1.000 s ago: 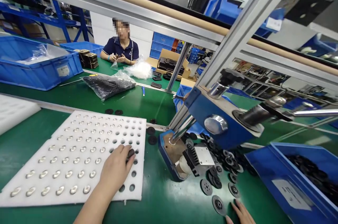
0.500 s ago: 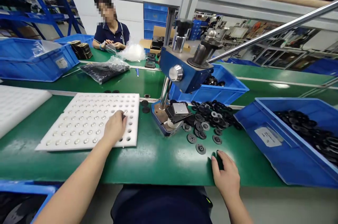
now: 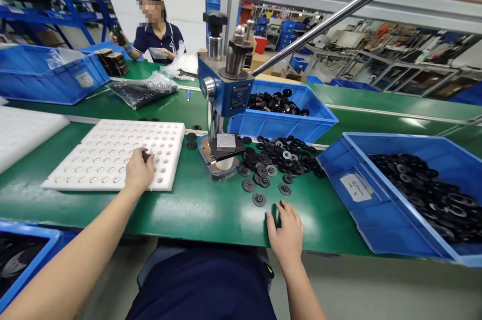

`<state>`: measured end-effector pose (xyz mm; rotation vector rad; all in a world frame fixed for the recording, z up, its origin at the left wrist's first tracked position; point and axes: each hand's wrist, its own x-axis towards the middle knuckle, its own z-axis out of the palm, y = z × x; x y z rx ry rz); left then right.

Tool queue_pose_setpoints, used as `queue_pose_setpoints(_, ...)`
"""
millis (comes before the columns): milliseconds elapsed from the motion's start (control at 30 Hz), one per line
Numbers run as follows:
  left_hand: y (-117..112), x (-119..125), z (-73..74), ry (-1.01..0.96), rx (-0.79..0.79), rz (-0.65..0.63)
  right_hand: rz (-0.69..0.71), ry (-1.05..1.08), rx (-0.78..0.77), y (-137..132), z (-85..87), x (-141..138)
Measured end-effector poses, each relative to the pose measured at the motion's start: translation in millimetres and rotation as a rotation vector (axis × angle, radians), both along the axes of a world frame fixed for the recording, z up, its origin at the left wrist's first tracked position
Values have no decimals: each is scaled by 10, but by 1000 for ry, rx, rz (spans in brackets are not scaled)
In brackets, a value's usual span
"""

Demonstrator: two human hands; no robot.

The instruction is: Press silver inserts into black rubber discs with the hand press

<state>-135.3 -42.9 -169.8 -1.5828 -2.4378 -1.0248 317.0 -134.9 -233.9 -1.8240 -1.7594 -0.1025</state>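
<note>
My left hand (image 3: 138, 173) rests on the white foam tray (image 3: 113, 162), fingers pinched on a small dark part over one of its holes. Many of the tray's holes hold small metal pieces. My right hand (image 3: 286, 232) lies flat on the green bench with its fingers apart, just short of a loose black disc (image 3: 259, 200). Several more black discs (image 3: 280, 156) are scattered beside the blue hand press (image 3: 223, 104), which stands between my hands.
A blue bin of black discs (image 3: 380, 194) sits at the right and another blue bin (image 3: 280, 116) behind the press. The press lever (image 3: 339, 8) slants up to the right. A person in a dark shirt (image 3: 156, 33) works across the far bench. A blue bin (image 3: 48, 79) stands far left.
The view has pulled back and swung down, so my lap and the bench edge now show. My left hand stays on the foam tray; my right hand has drawn back from the discs.
</note>
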Motion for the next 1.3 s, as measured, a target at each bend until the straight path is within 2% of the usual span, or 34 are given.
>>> queue_pose_setpoints(167,-33,69,32,44,92,79,71,-111,-161,6,29,6)
queue_pose_setpoints(367,-48,82,64,121,97,90,232,-194,-112,65,-42,-27)
queue_pose_setpoints(533,-70,64,44,131,122,45,269,-235,-152,92,-261,53)
queue_pose_setpoints(633,-69,44,60,166,192,-31,288,-253,-122,178,-406,128)
queue_pose_setpoints(733,-154,151,57,222,284,-185,310,-268,-97,289,-438,137)
queue_pose_setpoints(833,-329,554,-35,264,340,-462,341,-288,-75,352,-400,101)
queue_pose_setpoints(867,-386,755,-76,279,354,-611,361,-297,-61,358,-390,92)
queue_pose_setpoints(933,-458,1202,-148,309,323,-1039,417,-310,-17,351,-384,90)
queue_pose_setpoints(967,-466,1420,-171,289,255,-1177,450,-309,12,343,-382,95)
queue_pose_setpoints(1000,-456,1617,-187,254,170,-1260,484,-300,41,334,-376,102)
queue_pose_setpoints(1067,-398,1904,-203,178,-3,-1331,536,-255,77,320,-337,115)
queue_pose_setpoints(1133,-329,2019,-215,95,-111,-1373,518,-177,44,315,-244,116)
queue_pose_setpoints(1200,-276,1989,-231,-17,-143,-1396,410,-64,-65,319,-109,103)
queue_pose_setpoints(1300,-219,1838,-285,-208,-132,-1407,171,186,-282,338,96,45)
